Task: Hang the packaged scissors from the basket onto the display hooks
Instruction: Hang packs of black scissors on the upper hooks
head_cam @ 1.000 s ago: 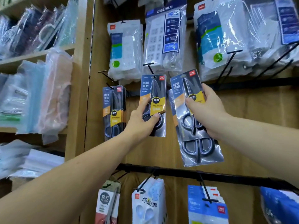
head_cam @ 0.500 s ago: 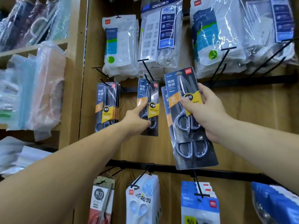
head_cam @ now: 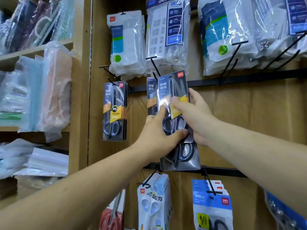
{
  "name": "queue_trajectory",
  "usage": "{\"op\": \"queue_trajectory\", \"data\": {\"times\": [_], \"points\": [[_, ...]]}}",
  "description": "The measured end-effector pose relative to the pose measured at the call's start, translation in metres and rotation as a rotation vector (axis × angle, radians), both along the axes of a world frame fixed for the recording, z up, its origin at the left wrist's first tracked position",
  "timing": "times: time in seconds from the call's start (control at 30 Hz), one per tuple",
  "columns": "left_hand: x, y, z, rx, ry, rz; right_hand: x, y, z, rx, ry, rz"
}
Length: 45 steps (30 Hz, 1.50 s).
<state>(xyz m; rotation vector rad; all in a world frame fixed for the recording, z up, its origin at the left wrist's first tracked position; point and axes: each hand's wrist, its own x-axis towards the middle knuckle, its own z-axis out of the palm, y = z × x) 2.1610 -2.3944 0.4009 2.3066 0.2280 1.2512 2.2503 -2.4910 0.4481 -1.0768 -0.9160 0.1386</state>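
My right hand (head_cam: 194, 117) grips a large dark scissors pack (head_cam: 172, 90) with an orange label, its top edge up at the black display hook (head_cam: 153, 66). My left hand (head_cam: 159, 130) pinches the lower left of the same pack, thumb over the black handles. Behind it hangs a smaller scissors pack (head_cam: 150, 95), mostly covered. Further left, a stack of scissors packs (head_cam: 114, 112) hangs on another hook. The basket is out of view.
Bagged power strips (head_cam: 167, 35) hang above on the brown panel. Below are a black rail (head_cam: 222, 170), children's scissors packs (head_cam: 154, 203) and blue packs (head_cam: 212, 205). Left, wooden shelves (head_cam: 33, 48) hold plastic-wrapped goods. Bare hooks (head_cam: 232, 62) jut out at upper right.
My right hand has carried the large pack left, in front of the smaller hung pack. My left hand has left the smaller pack and taken hold of the large one.
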Motion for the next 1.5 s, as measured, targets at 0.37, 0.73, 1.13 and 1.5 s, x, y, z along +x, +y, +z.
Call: {"op": "queue_trajectory", "data": {"times": [0.37, 0.73, 1.13, 1.5], "points": [[-0.003, 0.003, 0.006, -0.102, -0.167, -0.119, -0.004, -0.008, 0.001, -0.039, -0.021, -0.033], [-0.022, 0.026, 0.015, -0.026, -0.201, 0.138, 0.002, -0.008, -0.004, -0.031, -0.065, -0.208], [0.0, 0.047, 0.036, -0.121, 0.006, 0.198, 0.019, -0.019, 0.0, 0.001, -0.182, -0.245], [-0.003, 0.026, 0.005, -0.094, -0.142, 0.041, 0.019, -0.009, 0.007, 0.048, -0.156, -0.219]]}}
